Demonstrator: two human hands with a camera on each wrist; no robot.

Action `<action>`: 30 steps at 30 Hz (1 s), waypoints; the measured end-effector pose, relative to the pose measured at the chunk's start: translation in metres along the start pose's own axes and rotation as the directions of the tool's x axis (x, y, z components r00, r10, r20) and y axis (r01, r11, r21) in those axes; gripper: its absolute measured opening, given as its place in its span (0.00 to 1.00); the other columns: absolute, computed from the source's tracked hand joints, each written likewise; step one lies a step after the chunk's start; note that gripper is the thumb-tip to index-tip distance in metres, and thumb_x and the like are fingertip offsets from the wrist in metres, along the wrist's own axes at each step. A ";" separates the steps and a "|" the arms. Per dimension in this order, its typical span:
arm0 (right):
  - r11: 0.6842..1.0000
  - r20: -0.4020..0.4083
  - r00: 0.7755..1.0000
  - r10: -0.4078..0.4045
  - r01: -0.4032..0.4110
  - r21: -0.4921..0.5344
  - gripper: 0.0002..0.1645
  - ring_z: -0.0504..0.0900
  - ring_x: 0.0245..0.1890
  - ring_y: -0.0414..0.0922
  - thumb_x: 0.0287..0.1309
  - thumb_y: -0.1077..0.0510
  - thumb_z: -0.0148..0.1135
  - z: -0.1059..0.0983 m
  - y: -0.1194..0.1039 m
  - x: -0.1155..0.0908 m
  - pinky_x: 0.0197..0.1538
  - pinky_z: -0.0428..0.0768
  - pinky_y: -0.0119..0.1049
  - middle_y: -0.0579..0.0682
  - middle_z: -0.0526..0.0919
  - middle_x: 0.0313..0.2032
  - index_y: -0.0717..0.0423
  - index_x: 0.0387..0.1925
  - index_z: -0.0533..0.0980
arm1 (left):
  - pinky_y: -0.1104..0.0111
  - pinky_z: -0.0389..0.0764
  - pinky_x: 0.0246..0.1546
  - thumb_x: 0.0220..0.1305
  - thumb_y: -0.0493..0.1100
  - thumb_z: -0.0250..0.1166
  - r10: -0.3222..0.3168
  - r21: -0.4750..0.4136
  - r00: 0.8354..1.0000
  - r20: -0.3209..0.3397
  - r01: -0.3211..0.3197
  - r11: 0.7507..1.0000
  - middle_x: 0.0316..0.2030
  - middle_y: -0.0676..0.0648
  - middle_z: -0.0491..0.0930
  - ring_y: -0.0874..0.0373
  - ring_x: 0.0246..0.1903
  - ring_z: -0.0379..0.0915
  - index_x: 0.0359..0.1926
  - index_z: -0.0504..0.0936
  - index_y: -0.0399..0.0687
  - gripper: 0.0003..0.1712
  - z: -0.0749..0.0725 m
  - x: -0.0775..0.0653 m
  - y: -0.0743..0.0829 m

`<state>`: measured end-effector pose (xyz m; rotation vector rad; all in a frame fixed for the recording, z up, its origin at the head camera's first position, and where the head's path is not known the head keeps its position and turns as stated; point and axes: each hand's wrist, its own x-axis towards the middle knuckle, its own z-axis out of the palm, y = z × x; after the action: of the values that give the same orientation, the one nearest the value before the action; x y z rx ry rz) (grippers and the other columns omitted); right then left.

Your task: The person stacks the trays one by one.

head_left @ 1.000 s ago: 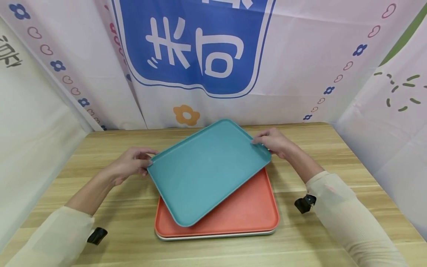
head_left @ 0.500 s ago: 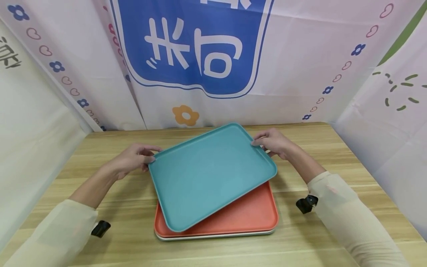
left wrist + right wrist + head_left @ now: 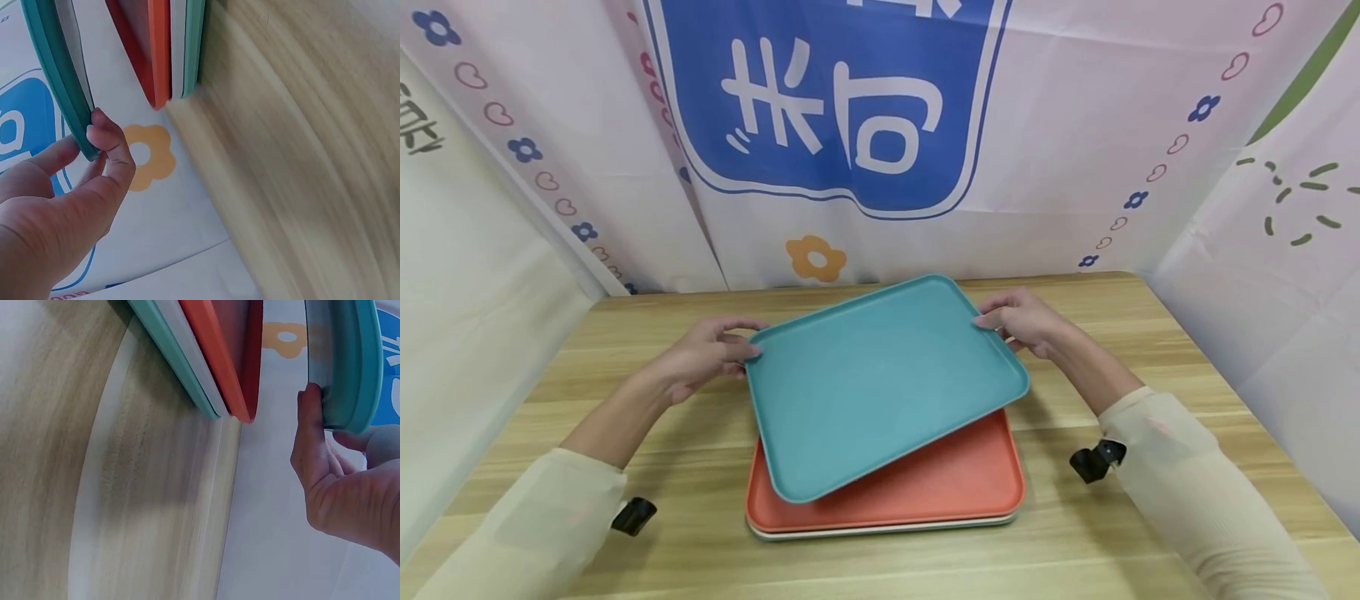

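A teal rectangular tray [image 3: 887,387] is held up at an angle over a red tray [image 3: 917,487]. My left hand [image 3: 713,354] grips its left rim near the far corner, thumb on top and fingers underneath. On the opposite side my right hand [image 3: 1018,321] pinches the right rim. Both wrist views show a gap between the teal tray and the stack. Beneath the red tray lie a white tray [image 3: 178,50] and a light green tray [image 3: 194,50], edges lined up. Most of their surfaces are hidden.
The stack rests on a wood-grain table [image 3: 685,492]. Behind it hangs a white cloth [image 3: 1052,167] with a blue sign and an orange flower [image 3: 817,258]. More white cloth [image 3: 482,333] closes off the left side, and the right side as well.
The teal tray has turned to lie less slanted across the stack and shifted slightly right. My left hand has moved right and a little away with it; the right hand has moved slightly right.
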<state>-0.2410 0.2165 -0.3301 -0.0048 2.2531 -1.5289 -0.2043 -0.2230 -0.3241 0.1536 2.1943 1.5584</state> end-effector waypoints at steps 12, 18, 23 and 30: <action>0.999 -0.048 0.999 0.024 -0.022 0.025 0.26 0.79 0.30 0.44 0.65 0.60 0.55 -0.005 0.004 -0.004 0.32 0.83 0.37 0.58 0.76 0.41 0.68 0.61 0.65 | 0.53 0.80 0.45 0.65 0.35 0.60 0.008 -0.141 0.999 0.046 -0.002 0.990 0.38 0.42 0.82 0.51 0.35 0.81 0.69 0.51 0.34 0.37 0.011 -0.001 -0.004; 0.998 -0.100 0.994 0.039 -0.035 0.048 0.25 0.78 0.30 0.44 0.65 0.61 0.54 -0.006 0.005 -0.004 0.31 0.82 0.36 0.57 0.76 0.41 0.68 0.61 0.65 | 0.51 0.80 0.45 0.64 0.33 0.59 -0.002 -0.234 0.998 0.057 0.015 0.972 0.32 0.41 0.84 0.50 0.35 0.82 0.72 0.40 0.39 0.45 0.020 -0.001 -0.007; 0.997 -0.119 0.992 0.044 -0.036 0.067 0.24 0.77 0.29 0.43 0.65 0.60 0.54 -0.006 0.005 -0.004 0.29 0.81 0.33 0.55 0.76 0.40 0.68 0.60 0.66 | 0.53 0.81 0.44 0.62 0.31 0.60 -0.007 -0.270 1.000 0.028 0.014 0.963 0.33 0.41 0.82 0.49 0.34 0.82 0.73 0.39 0.41 0.48 0.027 -0.002 -0.007; 0.996 -0.122 0.992 0.043 -0.033 0.081 0.24 0.77 0.28 0.43 0.65 0.60 0.55 -0.006 0.006 -0.005 0.29 0.81 0.33 0.54 0.77 0.38 0.68 0.59 0.67 | 0.60 0.84 0.38 0.62 0.28 0.59 -0.003 -0.282 0.998 -0.060 -0.014 0.959 0.37 0.42 0.80 0.53 0.33 0.81 0.73 0.41 0.41 0.46 0.034 -0.002 -0.004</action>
<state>-0.2370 0.2253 -0.3321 0.1591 2.2715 -1.6384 -0.1879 -0.1956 -0.3363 0.0241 1.9870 1.8806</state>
